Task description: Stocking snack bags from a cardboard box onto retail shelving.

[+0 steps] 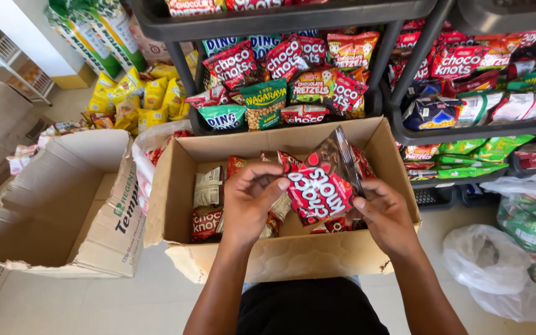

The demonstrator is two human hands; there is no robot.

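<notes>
The left hand pinches the left edge of a red snack packet, held above the open cardboard box; the right hand clamps its lower right corner. The packet looks light, crinkly and slippery, with crushable contents, so the sealed edges seem the safest hold

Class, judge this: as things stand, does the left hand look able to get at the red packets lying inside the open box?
Probably yes: the left hand hovers right above the open box, nothing covers the red packets, though its fingers grip a held packet.
</notes>
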